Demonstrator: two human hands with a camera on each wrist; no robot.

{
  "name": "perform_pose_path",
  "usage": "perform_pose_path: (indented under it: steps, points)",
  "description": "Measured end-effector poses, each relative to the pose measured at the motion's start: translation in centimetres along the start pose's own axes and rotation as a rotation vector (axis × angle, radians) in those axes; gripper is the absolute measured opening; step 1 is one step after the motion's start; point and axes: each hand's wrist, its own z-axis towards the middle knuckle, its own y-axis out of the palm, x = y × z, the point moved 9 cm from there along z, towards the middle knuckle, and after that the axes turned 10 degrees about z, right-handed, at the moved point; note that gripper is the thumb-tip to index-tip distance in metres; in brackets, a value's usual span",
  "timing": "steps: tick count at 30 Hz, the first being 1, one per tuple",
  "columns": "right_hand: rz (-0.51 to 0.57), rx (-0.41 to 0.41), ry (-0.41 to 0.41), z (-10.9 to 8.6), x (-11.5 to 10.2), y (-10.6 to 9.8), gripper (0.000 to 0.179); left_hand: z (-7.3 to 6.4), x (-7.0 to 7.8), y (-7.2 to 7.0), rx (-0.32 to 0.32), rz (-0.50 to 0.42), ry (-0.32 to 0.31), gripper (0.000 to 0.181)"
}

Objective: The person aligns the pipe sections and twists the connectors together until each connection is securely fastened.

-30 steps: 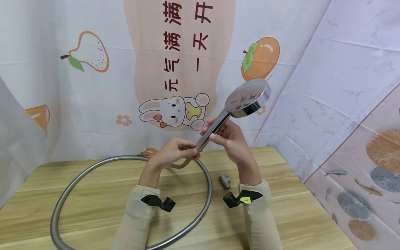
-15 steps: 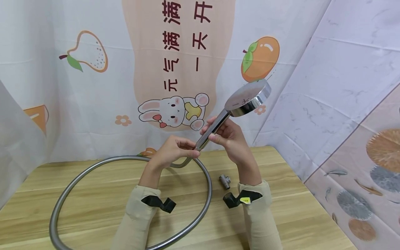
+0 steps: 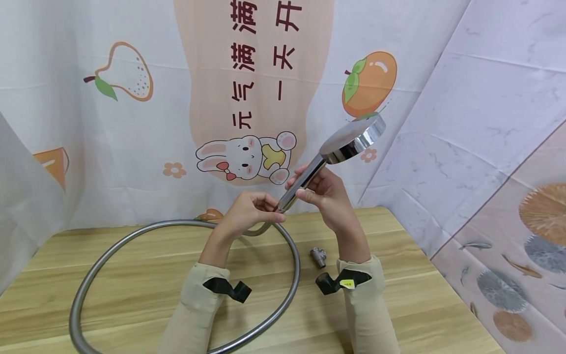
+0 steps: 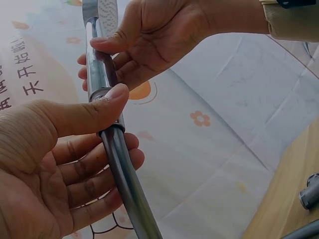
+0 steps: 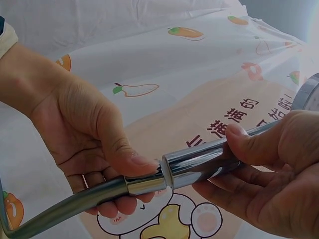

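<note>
A chrome hand shower (image 3: 349, 143) is held up at a slant over the table, its round head at the upper right. The right hand (image 3: 328, 199) grips the middle of its handle between thumb and fingers. At the handle's lower end, the left hand (image 3: 247, 214) pinches the metal end nut (image 5: 144, 184) of a grey shower hose. In the right wrist view the nut is in line with the handle (image 5: 199, 159), with a pale ring showing where they meet. From the left hand the hose (image 4: 130, 194) bends downward.
The rest of the hose (image 3: 81, 295) lies in a big loop on the wooden table (image 3: 420, 305). A small metal valve-like fitting (image 3: 318, 256) lies near the right wrist. A printed curtain (image 3: 146, 162) hangs behind, and patterned cloth (image 3: 508, 221) covers the right side.
The left hand has shifted slightly right and its thumb has moved along the nut. The shower head has tilted a little, and the reflected lettering on its disc has gone. The right hand barely moves.
</note>
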Motion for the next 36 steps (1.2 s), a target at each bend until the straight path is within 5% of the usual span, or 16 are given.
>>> perform_pose_path:
  steps: [8, 29, 36]
  points:
    - [-0.007, 0.003, 0.003, 0.0, 0.0, 0.1, 0.034, 0.0, 0.2, 0.3, -0.062, 0.002, 0.033, 0.023]
    - [-0.011, 0.000, 0.008, 0.1, 0.2, 0.2, 0.035, -0.9, 0.6, 1.4, -0.347, -0.078, 0.138, 0.033]
    - [0.003, -0.011, -0.002, 0.1, 0.1, 0.3, 0.035, -0.7, 0.6, 1.5, -0.331, -0.063, 0.156, 0.033]
